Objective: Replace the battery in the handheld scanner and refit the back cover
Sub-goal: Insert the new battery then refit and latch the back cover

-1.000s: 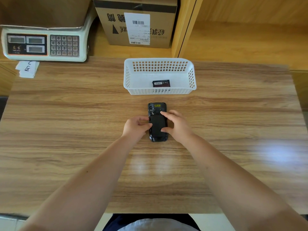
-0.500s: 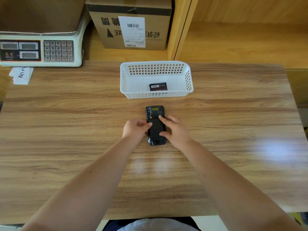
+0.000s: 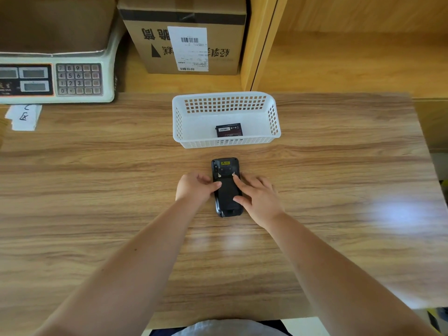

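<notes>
From the head camera, much of the black scanner is covered: my left hand hides its left edge and my right hand hides its right edge, so I can't see whether any finger curls under the body. The two small metal fasteners near its top are tiny and I can't tell how they are turned. The print on the yellow label at its far end is too small to read.

The scanner lies face down on the tabletop, back cover up, between my two hands. Its long axis runs straight away from me, the end with the yellow label pointing toward the basket and the rounded end toward my body.

My left hand is loosely curled, its thumb laid on the scanner's back just below the left fastener. My right hand is spread fairly wide, its index finger reaching up to the right fastener and its thumb pressing the back cover lower down. Both hands rest on the scanner; neither lifts it.

Just beyond my fingertips sits a white basket, and inside it, near its front wall, lies a dark battery with its long side crosswise. Farther left of my left hand a scale is cut off by the frame edge, with a cardboard box behind the basket.
</notes>
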Tool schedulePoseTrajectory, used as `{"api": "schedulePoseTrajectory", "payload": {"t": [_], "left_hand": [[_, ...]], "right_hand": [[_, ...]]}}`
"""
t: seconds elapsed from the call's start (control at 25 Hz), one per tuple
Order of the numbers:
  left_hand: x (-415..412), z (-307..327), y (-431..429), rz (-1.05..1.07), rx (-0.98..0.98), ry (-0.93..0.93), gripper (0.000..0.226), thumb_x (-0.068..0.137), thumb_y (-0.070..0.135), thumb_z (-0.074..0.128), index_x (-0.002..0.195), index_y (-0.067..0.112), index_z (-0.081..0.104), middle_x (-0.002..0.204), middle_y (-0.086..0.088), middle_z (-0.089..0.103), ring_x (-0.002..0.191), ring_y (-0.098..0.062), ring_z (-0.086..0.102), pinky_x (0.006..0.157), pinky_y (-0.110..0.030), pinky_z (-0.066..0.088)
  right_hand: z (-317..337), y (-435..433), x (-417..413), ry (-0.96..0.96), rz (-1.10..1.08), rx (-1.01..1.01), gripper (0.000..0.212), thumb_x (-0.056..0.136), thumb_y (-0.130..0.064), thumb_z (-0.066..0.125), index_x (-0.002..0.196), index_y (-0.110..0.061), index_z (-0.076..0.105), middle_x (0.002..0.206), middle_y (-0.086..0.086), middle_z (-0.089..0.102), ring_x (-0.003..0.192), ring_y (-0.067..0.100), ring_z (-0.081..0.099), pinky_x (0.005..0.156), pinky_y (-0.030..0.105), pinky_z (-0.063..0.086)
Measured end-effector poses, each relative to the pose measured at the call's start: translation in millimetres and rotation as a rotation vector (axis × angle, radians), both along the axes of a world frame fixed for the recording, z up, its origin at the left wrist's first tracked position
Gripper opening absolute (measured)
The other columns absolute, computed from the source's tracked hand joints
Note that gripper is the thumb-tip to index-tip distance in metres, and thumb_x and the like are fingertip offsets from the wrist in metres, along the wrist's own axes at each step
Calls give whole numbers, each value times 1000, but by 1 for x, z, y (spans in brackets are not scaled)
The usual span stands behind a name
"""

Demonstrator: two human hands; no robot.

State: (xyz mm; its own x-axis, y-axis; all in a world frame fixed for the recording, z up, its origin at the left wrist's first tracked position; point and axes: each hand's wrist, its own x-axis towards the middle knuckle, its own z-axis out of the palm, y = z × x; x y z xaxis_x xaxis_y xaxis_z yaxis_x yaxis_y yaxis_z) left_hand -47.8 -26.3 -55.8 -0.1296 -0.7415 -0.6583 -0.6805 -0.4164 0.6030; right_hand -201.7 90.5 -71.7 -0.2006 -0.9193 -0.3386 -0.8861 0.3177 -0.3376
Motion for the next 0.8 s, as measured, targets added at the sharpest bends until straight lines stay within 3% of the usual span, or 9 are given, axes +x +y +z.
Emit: {"api": "schedulePoseTrajectory", "payload": {"t": [0.16, 0.28, 0.4, 0.52, 0.6, 0.68, 0.72, 0.8], "left_hand": [[1, -1, 4, 0, -41, 6, 30, 74, 32, 83, 90, 24, 58, 93, 5, 69, 83, -16, 69, 75, -36, 57], [2, -1, 24, -121, -306, -31, 28, 82, 31, 74, 105, 24, 59, 109, 5, 63, 99, -17, 62, 76, -34, 52], [13, -11, 38, -553, -640, -102, 44, 89, 25, 67, 132, 21, 58, 140, 0, 53, 126, -26, 49, 95, -41, 47], [31, -21, 40, -947, -892, -150, 47, 85, 25, 71, 130, 15, 62, 142, -2, 56, 131, -24, 52, 95, -45, 52], [38, -21, 41, -1060, -817, -168, 52, 94, 34, 47, 140, 10, 51, 151, -4, 44, 138, -22, 43, 104, -44, 46], [39, -21, 42, -1129, -686, -184, 67, 95, 44, 19, 152, 8, 24, 162, -4, 13, 149, -18, 17, 119, -41, 24], [39, -21, 43, -1157, -648, -196, 71, 94, 47, 10, 154, 8, 12, 161, -3, -1, 149, -16, 5, 122, -39, 14], [38, -21, 44, -1166, -665, -202, 73, 93, 48, 5, 154, 9, 6, 159, -1, -11, 150, -17, 0, 122, -36, 7]], "right_hand": [[4, 1, 4, 89, 43, 52, 57, 95, -52, 38, 148, -37, 24, 154, -2, 30, 136, 26, 27, 107, 46, 30], [6, 2, 10, 89, 13, 14, 55, 93, -46, 49, 144, -32, 37, 149, 4, 39, 130, 30, 36, 101, 50, 38], [8, 5, 8, 97, 73, -104, 44, 88, -32, 62, 131, -24, 56, 143, 0, 49, 121, 30, 47, 90, 48, 46], [9, 15, 3, 103, 212, -112, 49, 87, -14, 60, 135, -22, 52, 146, -5, 46, 132, 28, 43, 96, 47, 44], [11, 21, 3, 99, 227, -47, 65, 88, -3, 53, 146, -25, 34, 156, -10, 29, 143, 24, 27, 108, 44, 31], [10, 24, 6, 73, 193, -3, 75, 88, 3, 43, 151, -29, 17, 159, -16, 9, 147, 19, 11, 114, 39, 16], [9, 25, 8, 68, 172, -7, 77, 87, 5, 41, 151, -30, 14, 159, -17, 6, 147, 20, 10, 114, 38, 15], [7, 26, 12, 85, 151, -48, 77, 84, 7, 44, 150, -26, 23, 158, -14, 15, 143, 24, 24, 112, 41, 24]]}}
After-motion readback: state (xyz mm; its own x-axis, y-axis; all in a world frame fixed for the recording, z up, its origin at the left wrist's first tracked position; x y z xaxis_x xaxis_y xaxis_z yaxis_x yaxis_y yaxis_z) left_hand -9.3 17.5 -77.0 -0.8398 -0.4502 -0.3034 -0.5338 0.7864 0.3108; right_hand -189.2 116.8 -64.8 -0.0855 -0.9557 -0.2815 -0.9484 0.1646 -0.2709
